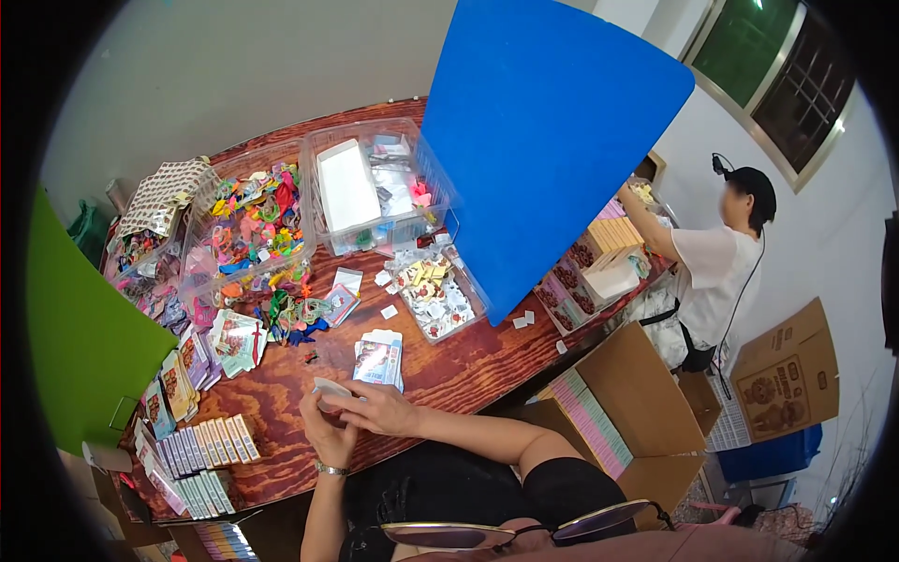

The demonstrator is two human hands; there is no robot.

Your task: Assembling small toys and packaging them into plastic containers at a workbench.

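Both hands meet over the near edge of the wooden table. A small pale flat piece (330,388), perhaps a card or packet, is held between them; its kind is not clear. My left hand (325,426), with a metal watch on its wrist, grips it from the left. The fingers of my right hand (382,410) close over it from the right. Just beyond the hands lies a small stack of printed packets (378,354) in blue and white. Past that stands a clear tray (456,330) of small white and gold pieces.
Clear bins of colourful small toys (257,220) and a bin with a white box (348,185) stand at the back. Rows of small boxes (208,442) sit at left. A blue divider (552,122) rises beside a co-worker (726,244). An open carton (646,389) stands at right.
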